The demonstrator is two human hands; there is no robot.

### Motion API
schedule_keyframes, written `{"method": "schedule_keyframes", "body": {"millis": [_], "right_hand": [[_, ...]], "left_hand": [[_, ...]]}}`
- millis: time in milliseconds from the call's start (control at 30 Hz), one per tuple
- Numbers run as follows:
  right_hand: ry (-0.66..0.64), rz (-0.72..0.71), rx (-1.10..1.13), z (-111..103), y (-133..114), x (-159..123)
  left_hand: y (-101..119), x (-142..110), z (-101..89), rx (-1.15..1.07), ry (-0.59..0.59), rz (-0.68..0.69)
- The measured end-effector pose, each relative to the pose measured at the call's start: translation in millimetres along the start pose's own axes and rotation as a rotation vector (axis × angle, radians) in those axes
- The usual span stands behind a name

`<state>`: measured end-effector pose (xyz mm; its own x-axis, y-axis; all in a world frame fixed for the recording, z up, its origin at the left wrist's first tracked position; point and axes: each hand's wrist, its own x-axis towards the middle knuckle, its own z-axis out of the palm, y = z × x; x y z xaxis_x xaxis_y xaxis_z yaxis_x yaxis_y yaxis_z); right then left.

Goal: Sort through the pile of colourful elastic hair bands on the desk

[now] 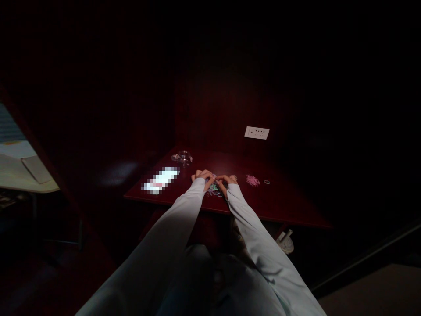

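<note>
My left hand [201, 175] and my right hand [226, 180] meet over a mixed pile of small coloured bands [213, 188], perhaps hair elastics, in purple, green and white. Both hands have their fingers pinched, with the tips nearly touching. Something small and pale purple shows at the left fingertips, too small to make out. Whatever lies between the right fingertips is hidden. To the right of my hands is a separate heap of pink bands [253, 180]. A single pale ring [266, 181] lies beside that heap.
The dark red table [279, 206] ends close to my body. A clear container [185, 157] stands at the back left, near a bright pixelated rectangle [161, 180]. A white socket panel [257, 132] is on the back wall. Farther left stands a pale table [49, 186].
</note>
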<state>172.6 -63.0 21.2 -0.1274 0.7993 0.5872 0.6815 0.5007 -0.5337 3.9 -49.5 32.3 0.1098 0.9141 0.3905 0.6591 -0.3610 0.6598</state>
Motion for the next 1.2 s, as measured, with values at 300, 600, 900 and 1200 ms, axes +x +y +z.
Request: {"method": "schedule_keyframes", "body": {"millis": [300,600,900,1200], "right_hand": [[0.038,0.061,0.069,-1,0,-1],[-0.025,0.043,0.013,-1,-2,-1],[0.038,0.02,0.059,16,14,1],[0.068,0.036,0.097,18,16,2]], "left_hand": [[-6,6,5.9,0.036,-0.046,0.003],[-5,3,5.7,0.034,-0.05,0.027],[-11,3,6.8,-0.011,-0.025,0.083],[-9,1,5.9,-0.046,0.007,0.095]]}}
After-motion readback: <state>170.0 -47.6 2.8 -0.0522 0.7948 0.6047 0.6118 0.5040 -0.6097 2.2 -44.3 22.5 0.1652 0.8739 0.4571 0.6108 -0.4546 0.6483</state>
